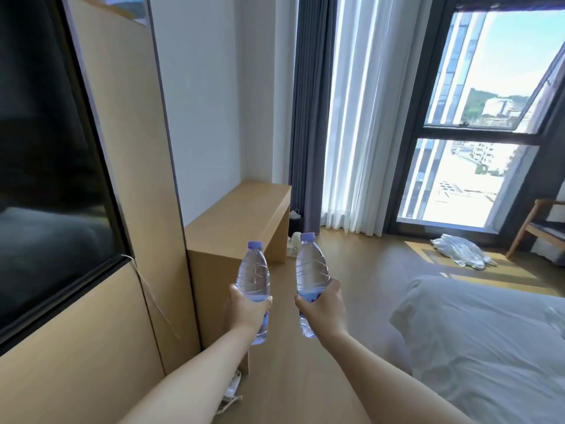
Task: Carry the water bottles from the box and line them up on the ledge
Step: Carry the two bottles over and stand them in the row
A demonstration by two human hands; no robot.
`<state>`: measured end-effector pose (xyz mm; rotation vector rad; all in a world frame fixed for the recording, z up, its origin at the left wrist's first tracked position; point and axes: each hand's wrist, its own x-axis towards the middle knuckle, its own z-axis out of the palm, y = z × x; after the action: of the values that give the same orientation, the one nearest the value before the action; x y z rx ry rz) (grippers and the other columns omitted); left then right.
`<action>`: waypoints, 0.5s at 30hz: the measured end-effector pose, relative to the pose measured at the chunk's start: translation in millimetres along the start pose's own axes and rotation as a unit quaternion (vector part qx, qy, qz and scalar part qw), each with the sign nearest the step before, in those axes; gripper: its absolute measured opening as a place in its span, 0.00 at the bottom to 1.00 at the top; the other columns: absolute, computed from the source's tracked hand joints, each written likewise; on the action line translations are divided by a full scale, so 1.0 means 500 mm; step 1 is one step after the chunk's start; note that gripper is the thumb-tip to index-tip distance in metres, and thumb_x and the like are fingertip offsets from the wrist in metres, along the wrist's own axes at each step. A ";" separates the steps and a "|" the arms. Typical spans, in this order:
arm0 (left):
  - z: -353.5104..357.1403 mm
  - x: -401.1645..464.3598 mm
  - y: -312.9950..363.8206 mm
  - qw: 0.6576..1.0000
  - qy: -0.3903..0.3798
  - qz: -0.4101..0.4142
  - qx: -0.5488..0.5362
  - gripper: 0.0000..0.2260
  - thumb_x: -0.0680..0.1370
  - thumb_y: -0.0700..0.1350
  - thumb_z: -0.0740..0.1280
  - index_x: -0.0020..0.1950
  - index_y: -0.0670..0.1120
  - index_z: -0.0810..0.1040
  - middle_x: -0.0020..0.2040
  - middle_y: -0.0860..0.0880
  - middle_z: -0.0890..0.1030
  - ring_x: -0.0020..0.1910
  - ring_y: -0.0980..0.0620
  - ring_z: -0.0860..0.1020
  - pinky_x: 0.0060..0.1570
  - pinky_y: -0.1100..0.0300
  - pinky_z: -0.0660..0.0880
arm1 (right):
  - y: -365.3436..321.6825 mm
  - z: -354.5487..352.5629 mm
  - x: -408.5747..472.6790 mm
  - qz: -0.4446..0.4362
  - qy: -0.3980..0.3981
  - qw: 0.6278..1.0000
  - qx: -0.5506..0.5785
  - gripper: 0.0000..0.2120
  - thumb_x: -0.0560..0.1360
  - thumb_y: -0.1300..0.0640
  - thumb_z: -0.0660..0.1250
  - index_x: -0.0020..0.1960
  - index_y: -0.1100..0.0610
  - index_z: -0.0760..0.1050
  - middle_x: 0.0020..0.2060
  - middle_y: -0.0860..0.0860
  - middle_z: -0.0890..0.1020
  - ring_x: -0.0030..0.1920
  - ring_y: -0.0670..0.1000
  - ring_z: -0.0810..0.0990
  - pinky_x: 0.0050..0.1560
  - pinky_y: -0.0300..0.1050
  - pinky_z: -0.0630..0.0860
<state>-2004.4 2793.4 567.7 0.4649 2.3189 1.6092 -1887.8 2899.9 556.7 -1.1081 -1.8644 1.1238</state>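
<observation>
I hold two clear water bottles with pale purple caps, both upright in front of me. My left hand grips the left bottle around its lower half. My right hand grips the right bottle the same way. The two bottles are a short gap apart and do not touch. Beyond them to the left stands a low wooden ledge against the white wall, its top bare. No box is in view.
A dark TV screen hangs on a wooden panel at my left. A white bed fills the right. Wooden floor runs ahead to curtains and a window. White cloth lies on the floor, beside a chair.
</observation>
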 end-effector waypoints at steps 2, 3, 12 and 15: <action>0.027 0.077 0.023 1.000 0.010 -0.005 -0.010 0.23 0.70 0.46 0.76 0.55 0.44 0.65 0.50 0.45 0.76 0.48 0.45 0.77 0.45 0.56 0.72 | -0.010 0.017 0.097 -0.011 -0.018 1.000 -0.011 0.22 0.65 0.50 0.74 0.50 0.46 0.63 0.44 0.42 0.75 0.41 0.43 0.79 0.33 0.38 0.70; 0.036 0.113 0.036 1.000 0.011 -0.007 -0.026 0.24 0.70 0.45 0.76 0.57 0.43 0.65 0.51 0.45 0.76 0.49 0.44 0.77 0.46 0.55 0.72 | -0.019 0.027 0.142 -0.015 -0.025 1.000 -0.011 0.22 0.66 0.51 0.74 0.50 0.46 0.63 0.43 0.42 0.76 0.40 0.43 0.79 0.33 0.38 0.70; 0.106 0.439 0.066 0.985 0.013 -0.067 -0.156 0.24 0.70 0.38 0.76 0.60 0.41 0.67 0.49 0.43 0.78 0.43 0.50 0.78 0.36 0.61 0.73 | -0.043 0.198 0.452 -0.016 -0.108 0.993 0.032 0.22 0.66 0.54 0.75 0.50 0.47 0.63 0.47 0.47 0.77 0.45 0.47 0.80 0.42 0.45 0.76; 0.135 0.564 0.047 0.979 0.007 -0.093 -0.182 0.24 0.70 0.40 0.76 0.61 0.41 0.69 0.51 0.41 0.80 0.47 0.46 0.80 0.38 0.59 0.75 | -0.034 0.285 0.558 0.017 -0.159 0.987 0.033 0.23 0.68 0.55 0.75 0.54 0.52 0.62 0.48 0.50 0.77 0.47 0.51 0.80 0.44 0.47 0.77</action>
<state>-2230.9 2975.1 554.0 0.1491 1.9442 1.8877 -2127.9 3101.9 550.4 -0.9689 -2.0358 1.4406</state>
